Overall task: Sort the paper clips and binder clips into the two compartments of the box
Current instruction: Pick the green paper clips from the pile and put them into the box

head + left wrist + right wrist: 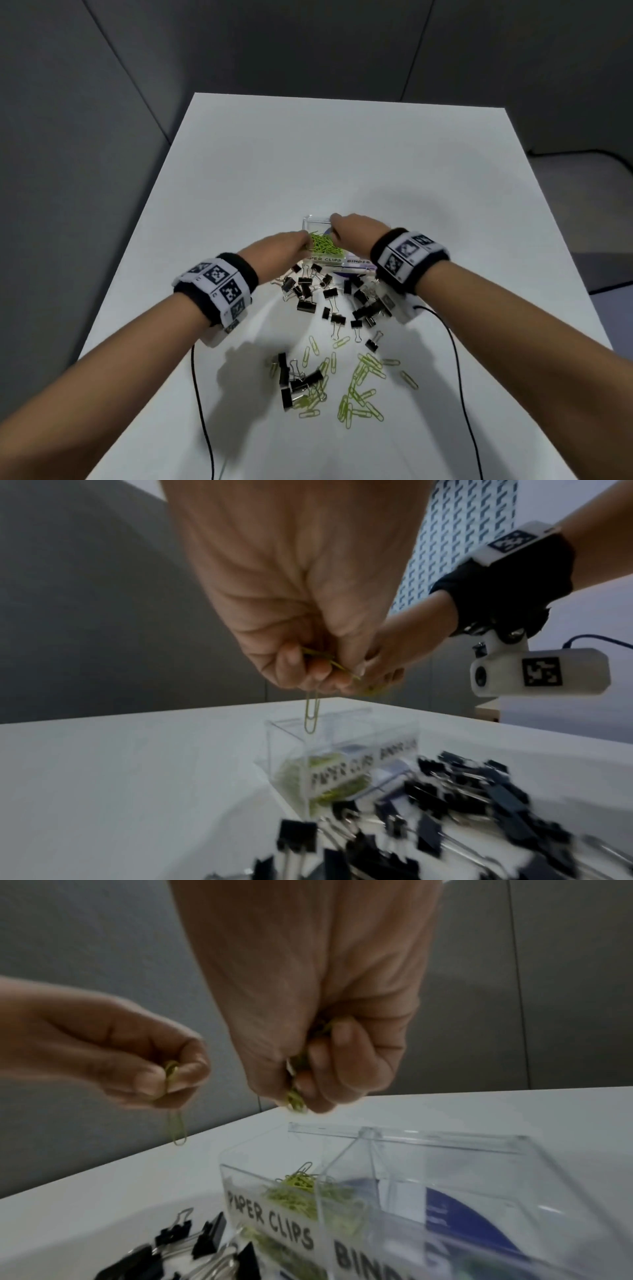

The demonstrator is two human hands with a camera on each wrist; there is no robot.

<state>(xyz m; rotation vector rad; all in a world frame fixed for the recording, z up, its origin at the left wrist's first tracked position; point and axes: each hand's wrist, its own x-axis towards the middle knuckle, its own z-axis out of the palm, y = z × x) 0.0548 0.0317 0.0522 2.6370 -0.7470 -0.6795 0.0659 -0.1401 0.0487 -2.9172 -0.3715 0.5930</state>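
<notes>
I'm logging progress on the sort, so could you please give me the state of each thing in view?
Left hand: pinching green paper clips, one dangling.
Right hand: gripping paper clips above the box.
Box: open; paper-clip compartment partly filled.
Binder clips: loose on the table.
Loose paper clips: scattered on the table.

binder clips (310,291) crowding box (346,261) front, bare table (342,164) behind

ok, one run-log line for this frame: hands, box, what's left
left hand: grips paper clips above box | right hand: same | paper-clip side: part filled | binder clips: on table
</notes>
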